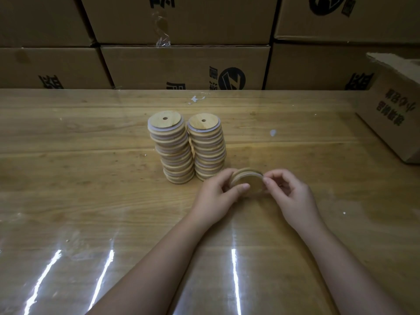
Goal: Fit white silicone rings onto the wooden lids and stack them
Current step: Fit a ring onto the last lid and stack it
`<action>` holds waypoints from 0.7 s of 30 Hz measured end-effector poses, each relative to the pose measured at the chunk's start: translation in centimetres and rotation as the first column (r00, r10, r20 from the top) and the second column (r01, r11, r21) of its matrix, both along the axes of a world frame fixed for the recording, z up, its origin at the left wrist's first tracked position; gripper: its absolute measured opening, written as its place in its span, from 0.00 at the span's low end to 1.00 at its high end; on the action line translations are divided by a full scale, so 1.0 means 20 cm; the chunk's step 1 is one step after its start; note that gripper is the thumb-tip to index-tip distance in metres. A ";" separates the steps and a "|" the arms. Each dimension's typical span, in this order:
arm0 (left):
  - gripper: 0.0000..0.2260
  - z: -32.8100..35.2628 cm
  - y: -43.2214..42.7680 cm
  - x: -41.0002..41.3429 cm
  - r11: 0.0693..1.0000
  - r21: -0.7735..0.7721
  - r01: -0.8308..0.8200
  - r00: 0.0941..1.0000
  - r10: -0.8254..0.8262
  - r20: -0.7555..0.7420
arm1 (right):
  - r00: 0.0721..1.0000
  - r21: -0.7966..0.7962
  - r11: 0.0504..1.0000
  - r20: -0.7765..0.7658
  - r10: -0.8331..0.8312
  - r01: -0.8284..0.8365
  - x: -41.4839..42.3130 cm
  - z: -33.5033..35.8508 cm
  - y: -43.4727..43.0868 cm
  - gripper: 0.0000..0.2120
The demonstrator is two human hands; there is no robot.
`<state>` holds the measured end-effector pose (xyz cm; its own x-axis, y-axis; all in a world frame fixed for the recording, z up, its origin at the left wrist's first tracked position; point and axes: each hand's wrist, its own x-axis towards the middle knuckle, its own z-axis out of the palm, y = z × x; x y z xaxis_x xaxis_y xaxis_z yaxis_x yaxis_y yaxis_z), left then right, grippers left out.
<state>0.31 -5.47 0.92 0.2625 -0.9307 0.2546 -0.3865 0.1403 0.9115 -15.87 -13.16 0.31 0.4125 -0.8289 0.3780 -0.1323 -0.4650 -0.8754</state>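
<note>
**Both hands hold one wooden lid**

Left hand (218, 192) and right hand (288, 192) are both closed around one wooden lid (252, 181). The lid's left rim is gripped by the left hand. Its thumb (244, 186) is laid across the flat face, and its fingers are curled behind the rim. The right rim is pinched between the thumb and first finger of the right hand. The other fingers of that hand are bent loosely and touch nothing.

The lid is round and is held up on its edge, tipped back a little. Its flat face is turned toward the person and a bit upward. It is held low over the wooden table (91, 178), just in front of the right stack (208, 148). Whether its bottom edge touches the table cannot be told. Whether a white ring is on it cannot be told either.

Both bare arms are stretched forward from the near edge of the table, and the hands are brought together at the lid.

Two stacks of lids are set side by side, close together. The left stack (172, 151) is bent over a little. A small hole is seen in each top lid, and white rings (151, 128) are seen between the lids. Cardboard boxes (181, 64) are piled behind the table, and an open box (393, 119) is set on the right.
</note>
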 end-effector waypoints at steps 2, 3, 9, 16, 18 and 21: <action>0.06 0.01 0.00 0.00 1.000 -0.008 0.008 0.988 -0.009 -0.152 | 1.000 0.035 0.999 -0.019 0.007 -0.006 0.00 -0.01 0.00 0.12; 0.07 0.01 0.00 0.00 1.000 -0.006 0.005 0.976 -0.006 -0.216 | 0.999 0.041 0.999 -0.034 0.016 -0.014 0.00 -0.01 0.00 0.11; 0.08 0.03 0.00 0.00 1.000 0.011 -0.011 0.954 0.014 -0.299 | 0.998 0.078 0.997 -0.053 0.034 -0.029 0.01 -0.01 0.00 0.10; 0.07 0.03 0.01 0.01 0.999 -0.002 -0.048 0.935 0.045 -0.353 | 0.992 0.126 0.988 -0.078 0.098 -0.087 0.02 0.00 0.01 0.09; 0.07 0.03 0.01 0.01 0.997 0.003 -0.072 0.924 0.068 -0.377 | 0.990 0.152 0.983 -0.078 0.117 -0.104 0.02 0.01 0.02 0.09; 0.06 0.03 0.01 0.02 0.994 0.013 -0.111 0.903 0.107 -0.416 | 0.988 0.270 0.951 0.075 0.135 -0.150 0.04 0.03 0.03 0.08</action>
<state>0.63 -5.34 1.60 0.4463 -0.8881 0.1101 0.0134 0.1297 0.9915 -15.00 -12.55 0.92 0.5187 -0.8380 0.1696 -0.0303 -0.2162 -0.9759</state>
